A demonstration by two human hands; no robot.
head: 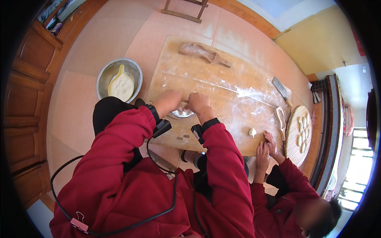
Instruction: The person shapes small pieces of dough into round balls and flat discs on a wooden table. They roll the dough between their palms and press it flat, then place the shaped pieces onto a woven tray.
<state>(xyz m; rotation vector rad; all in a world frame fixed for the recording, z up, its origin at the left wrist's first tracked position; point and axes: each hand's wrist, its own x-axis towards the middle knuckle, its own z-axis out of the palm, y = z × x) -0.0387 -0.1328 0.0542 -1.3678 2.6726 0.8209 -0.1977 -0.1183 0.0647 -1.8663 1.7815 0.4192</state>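
Observation:
Both my hands are at the near left part of a floured wooden board. My left hand and my right hand grip a pale piece of dough between them; its lower edge shows beneath my fingers. The fingertips partly hide it. Left of the board, a metal basin holds a yellow scoop filled with flour. A carved wooden mold lies at the board's far side.
A co-worker's hands rest at the board's right near corner, beside a small dough lump. Further right are a cleaver, a smaller wooden mold and a round woven tray with several shaped dough pieces. A wooden stool stands beyond.

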